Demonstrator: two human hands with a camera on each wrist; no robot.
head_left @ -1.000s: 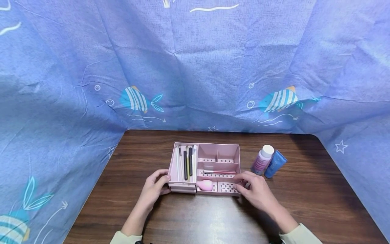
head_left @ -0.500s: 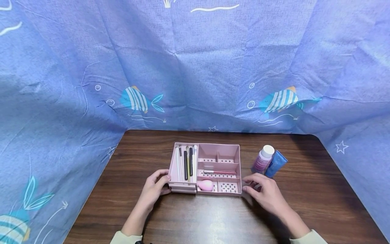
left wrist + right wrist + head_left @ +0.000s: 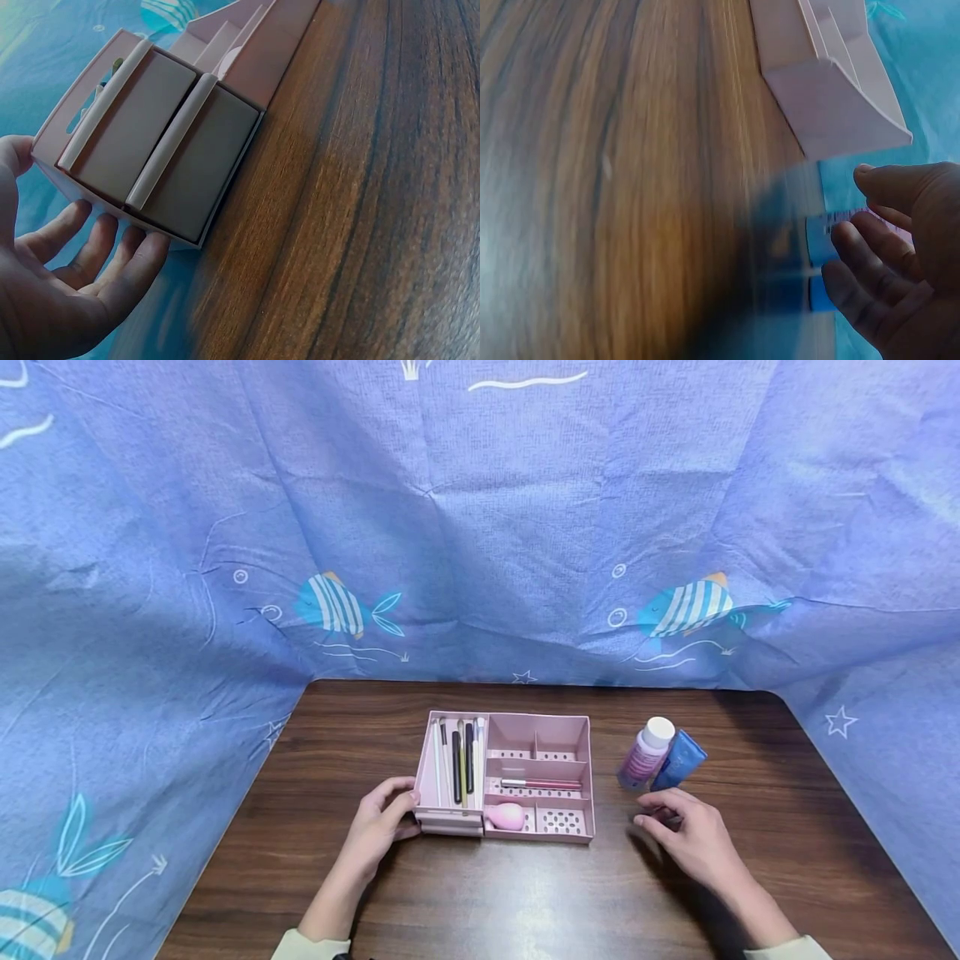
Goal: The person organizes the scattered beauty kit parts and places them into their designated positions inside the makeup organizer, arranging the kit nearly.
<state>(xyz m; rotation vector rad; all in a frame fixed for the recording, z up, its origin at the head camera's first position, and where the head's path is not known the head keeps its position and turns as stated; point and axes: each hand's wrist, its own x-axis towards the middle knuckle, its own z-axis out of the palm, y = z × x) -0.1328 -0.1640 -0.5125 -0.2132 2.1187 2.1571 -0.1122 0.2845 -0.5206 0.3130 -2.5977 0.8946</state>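
Observation:
A pink desk organizer (image 3: pixel 538 839) stands on the table, with two small drawers (image 3: pixel 142 120) at its front left. My left hand (image 3: pixel 382 814) holds its left side, thumb at the upper edge and fingertips against the side wall. In its long left compartment lie several slim brushes and pens (image 3: pixel 459 764). A slim red stick (image 3: pixel 551 784) and a pink bulb-shaped thing (image 3: pixel 507 816) lie in right compartments. My right hand (image 3: pixel 693 835), fingers loosely bent and holding nothing, is in front of a blue tube (image 3: pixel 678 762) that stands beside a white-capped bottle of purple-pink liquid (image 3: pixel 648 756).
The dark wooden table (image 3: pixel 562 902) runs in front of and around the organizer. A blue cloth with fish prints (image 3: pixel 480 568) hangs along the back and sides of the table.
My right hand has left the organizer's front right corner and moved right, to in front of the blue tube. My left hand and the organizer stay where they were.

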